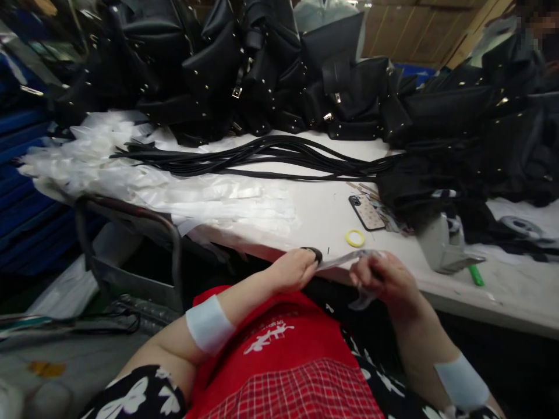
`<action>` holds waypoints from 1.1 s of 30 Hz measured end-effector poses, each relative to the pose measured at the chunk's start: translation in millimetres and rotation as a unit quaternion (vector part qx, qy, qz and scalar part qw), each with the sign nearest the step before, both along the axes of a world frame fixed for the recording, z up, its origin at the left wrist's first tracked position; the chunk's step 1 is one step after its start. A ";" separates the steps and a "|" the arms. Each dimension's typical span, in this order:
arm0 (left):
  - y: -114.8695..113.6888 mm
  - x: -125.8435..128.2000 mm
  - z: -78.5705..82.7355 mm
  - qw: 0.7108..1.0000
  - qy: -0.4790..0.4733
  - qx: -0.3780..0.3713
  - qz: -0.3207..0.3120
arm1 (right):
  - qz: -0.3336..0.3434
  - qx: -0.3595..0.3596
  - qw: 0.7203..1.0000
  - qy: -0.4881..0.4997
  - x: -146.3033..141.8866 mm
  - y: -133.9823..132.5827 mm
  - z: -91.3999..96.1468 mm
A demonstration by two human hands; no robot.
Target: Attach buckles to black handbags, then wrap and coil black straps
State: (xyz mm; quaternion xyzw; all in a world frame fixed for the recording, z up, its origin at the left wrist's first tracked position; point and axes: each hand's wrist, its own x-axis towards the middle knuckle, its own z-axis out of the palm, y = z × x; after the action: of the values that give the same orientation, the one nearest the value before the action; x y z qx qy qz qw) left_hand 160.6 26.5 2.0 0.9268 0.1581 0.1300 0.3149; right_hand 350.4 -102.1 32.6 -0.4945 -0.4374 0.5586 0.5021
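Note:
In front of my red apron, at the table's front edge, both hands are closed on a thin clear plastic strip (343, 260) stretched between them. My left hand (293, 270) grips its left end, and a small black piece (313, 254) shows at the fingers; I cannot tell whether it is held or worn. My right hand (386, 276) pinches the other end, with crumpled plastic hanging below the fingers. Just beyond the hands lie a yellow ring (355, 238), perhaps a tape roll, and a phone in a patterned case (367, 213).
Long black straps (262, 156) run across the white table (314, 203). White plastic sleeves (209, 201) are heaped at left, behind a metal frame (177, 262). Black bags (262, 75) line the back. A grey tape dispenser (445, 244) and green object (476, 275) sit at right.

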 end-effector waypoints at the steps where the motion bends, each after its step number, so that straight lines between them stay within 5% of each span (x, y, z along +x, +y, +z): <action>1: -12.8 -1.4 0.8 0.998 0.034 0.024 -0.040 | -0.039 -0.003 0.999 0.020 8.5 1.3 -0.5; 4: -37.1 -5.7 9.7 0.995 0.066 0.009 -0.077 | -0.092 -0.074 0.993 -0.008 30.1 6.4 -9.1; 7: -41.5 -8.1 21.2 0.978 0.045 -0.197 -0.053 | -0.148 -0.056 0.971 -0.178 40.3 8.7 -18.1; 9: -39.1 -8.2 30.4 0.909 0.014 -0.414 -0.054 | -0.122 0.031 0.963 -0.236 34.2 8.1 -20.4; 11: -35.3 -5.4 41.2 0.801 -0.044 -0.594 -0.053 | -0.032 0.084 0.970 -0.225 13.3 7.4 -21.2; 13: -30.4 0.9 50.5 0.723 -0.134 -0.677 -0.029 | 0.044 0.071 0.976 -0.199 -20.2 7.2 -22.1; 14: -27.2 5.0 52.8 0.710 -0.188 -0.678 0.001 | 0.056 0.055 0.980 -0.185 -38.7 7.0 -22.6; 16: -18.8 12.8 50.2 0.742 -0.299 -0.593 0.087 | 0.088 0.026 0.984 -0.154 -70.8 4.7 -22.5; 19: -3.3 17.3 29.0 0.870 -0.356 -0.297 0.166 | 0.186 -0.006 0.980 -0.071 -85.3 -4.3 -17.6; 21: 2.4 13.6 9.8 0.938 -0.298 -0.115 0.136 | 0.178 -0.008 0.984 -0.015 -67.3 -9.7 -10.2; 24: -5.5 4.3 -11.2 0.977 -0.202 0.009 0.064 | 0.045 -0.012 0.999 -0.020 -16.2 -7.4 3.6; 26: -18.6 0.9 -13.3 0.988 -0.144 -0.030 0.038 | -0.076 -0.012 0.987 -0.139 15.9 -0.2 11.5; 28: -31.6 1.5 -4.1 0.976 -0.097 -0.192 0.027 | -0.170 0.040 0.942 -0.286 32.7 6.7 16.1; 30: -40.9 5.7 14.0 0.906 -0.084 -0.415 0.032 | -0.137 0.105 0.919 -0.354 27.8 10.9 15.4; 33: -45.7 13.9 44.4 0.760 -0.167 -0.624 0.074 | 0.018 0.103 0.950 -0.295 -13.3 12.3 1.7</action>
State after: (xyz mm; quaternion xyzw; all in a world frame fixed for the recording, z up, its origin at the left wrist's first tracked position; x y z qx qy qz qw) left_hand 174.5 -19.2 46.4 0.4746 0.2171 0.1779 0.8342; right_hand 337.2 -89.8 34.3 -0.5748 -0.6299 0.3486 0.3890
